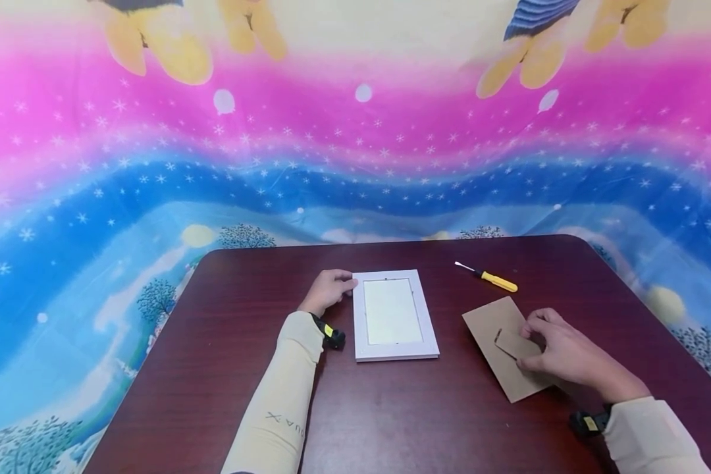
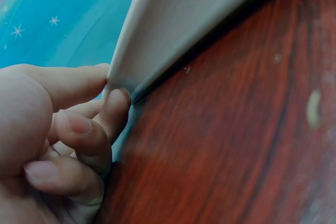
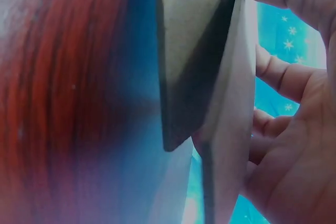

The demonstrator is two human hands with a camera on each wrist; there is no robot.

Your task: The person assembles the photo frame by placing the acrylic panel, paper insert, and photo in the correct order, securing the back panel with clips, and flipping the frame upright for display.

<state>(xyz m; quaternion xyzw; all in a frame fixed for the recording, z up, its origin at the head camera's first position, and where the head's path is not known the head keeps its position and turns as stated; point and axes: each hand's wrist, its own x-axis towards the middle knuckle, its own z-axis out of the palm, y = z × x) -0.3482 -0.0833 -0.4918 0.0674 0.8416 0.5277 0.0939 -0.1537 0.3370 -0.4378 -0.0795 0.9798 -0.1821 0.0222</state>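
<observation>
A white picture frame (image 1: 360,322) lies on the table, with a pale panel (image 1: 393,313) inside its border. At its far left corner my left hand (image 1: 330,289) pinches the edge. The left wrist view shows the thumb and a fingertip of that hand (image 2: 68,124) against the frame's corner (image 2: 152,40). To the right, my right hand (image 1: 559,345) holds a brown backing board (image 1: 488,322) by its stand flap (image 1: 515,345), and the board is tilted. In the right wrist view, the fingers of that hand (image 3: 294,114) lie behind the brown board pieces (image 3: 231,129).
Beyond the backing board lies a screwdriver (image 1: 498,282) with a yellow handle and its tip pointing left. The dark red-brown table (image 1: 243,316) has rounded far corners. Behind it hangs a colourful patterned cloth (image 1: 355,145).
</observation>
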